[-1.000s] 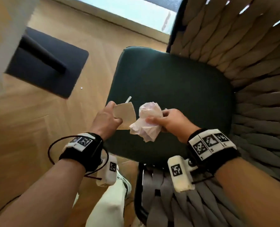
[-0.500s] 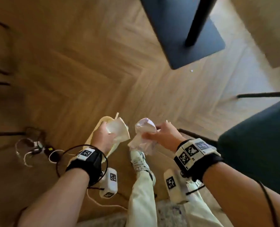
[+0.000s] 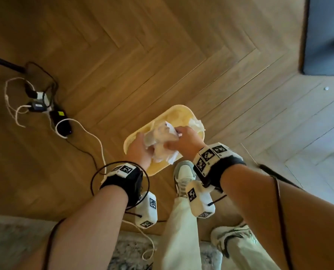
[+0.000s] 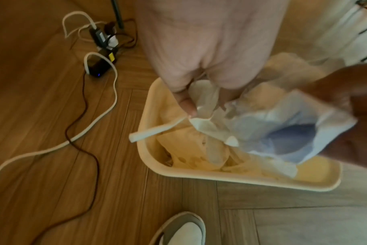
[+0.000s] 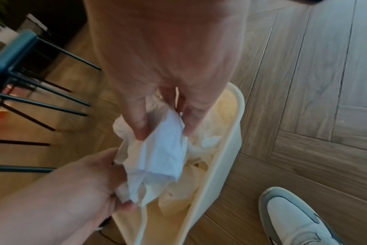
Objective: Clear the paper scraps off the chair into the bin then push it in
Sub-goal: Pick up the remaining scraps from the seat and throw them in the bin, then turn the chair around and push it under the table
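A cream bin [image 3: 179, 108] stands on the wood floor, with paper lying inside it. Both my hands hover over its opening, close together. My left hand [image 3: 144, 145] pinches a beige paper scrap [image 4: 201, 114] with a thin strip sticking out toward the bin's rim [image 4: 220, 177]. My right hand [image 3: 174, 137] grips a crumpled white tissue [image 5: 163, 152] between thumb and fingers, just above the bin [image 5: 230, 140]. The two papers touch each other. The green-seated chair [image 5: 13, 54] shows only in the right wrist view, off to the side.
A power strip with tangled cables [image 3: 45, 106] lies on the floor left of the bin. My shoe [image 3: 183, 176] stands right beside the bin. A dark table base [image 3: 326, 36] sits at the top right, and a rug edge [image 3: 16, 240] runs along the bottom.
My head has turned from the chair seat to the floor. Both hands carried their papers away from the seat and down over the bin, and have come closer together.
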A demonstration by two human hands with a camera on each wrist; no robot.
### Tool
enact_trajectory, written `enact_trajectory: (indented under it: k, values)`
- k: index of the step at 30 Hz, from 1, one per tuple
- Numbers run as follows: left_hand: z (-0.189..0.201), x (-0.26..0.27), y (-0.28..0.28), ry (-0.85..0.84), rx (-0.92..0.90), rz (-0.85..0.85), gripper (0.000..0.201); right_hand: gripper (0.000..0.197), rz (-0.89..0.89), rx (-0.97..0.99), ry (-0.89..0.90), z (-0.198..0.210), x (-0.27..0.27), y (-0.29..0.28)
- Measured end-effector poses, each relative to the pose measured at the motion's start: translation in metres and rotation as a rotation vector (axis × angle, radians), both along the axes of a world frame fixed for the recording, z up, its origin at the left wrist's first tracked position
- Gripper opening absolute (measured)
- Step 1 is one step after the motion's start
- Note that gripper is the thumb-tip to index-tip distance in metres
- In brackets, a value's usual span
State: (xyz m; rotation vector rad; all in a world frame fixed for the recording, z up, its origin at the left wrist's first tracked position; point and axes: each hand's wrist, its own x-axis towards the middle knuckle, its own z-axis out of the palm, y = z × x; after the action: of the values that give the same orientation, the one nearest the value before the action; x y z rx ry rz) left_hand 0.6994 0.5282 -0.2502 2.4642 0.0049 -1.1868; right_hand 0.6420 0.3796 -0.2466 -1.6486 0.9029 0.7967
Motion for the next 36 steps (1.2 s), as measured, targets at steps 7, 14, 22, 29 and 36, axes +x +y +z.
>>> enact_trajectory:
  k: [7, 14, 22, 29, 36]
  values:
    - [-0.031, 0.009, 0.000, 0.060, -0.052, -0.019, 0.034, 0.045, 0.156, -0.198, 0.025, -0.044, 0.014, 0.018]
    - [-0.025, 0.013, 0.004, 0.042, -0.070, -0.178, 0.041, 0.044, 0.215, -0.256, 0.119, -0.025, 0.020, 0.015]
    - [0.038, -0.014, 0.024, -0.111, 0.105, -0.256, 0.039, 0.047, 0.303, -0.297, 0.143, 0.059, -0.015, -0.001]
    - [0.165, -0.054, -0.015, 0.006, -0.063, -0.384, 0.014, 0.030, 0.049, -0.025, 0.103, 0.185, -0.080, -0.012]
    - [0.302, -0.172, -0.084, 0.003, -0.230, -0.793, 0.013, 0.022, -0.378, -0.061, -0.082, 0.333, -0.238, -0.024]
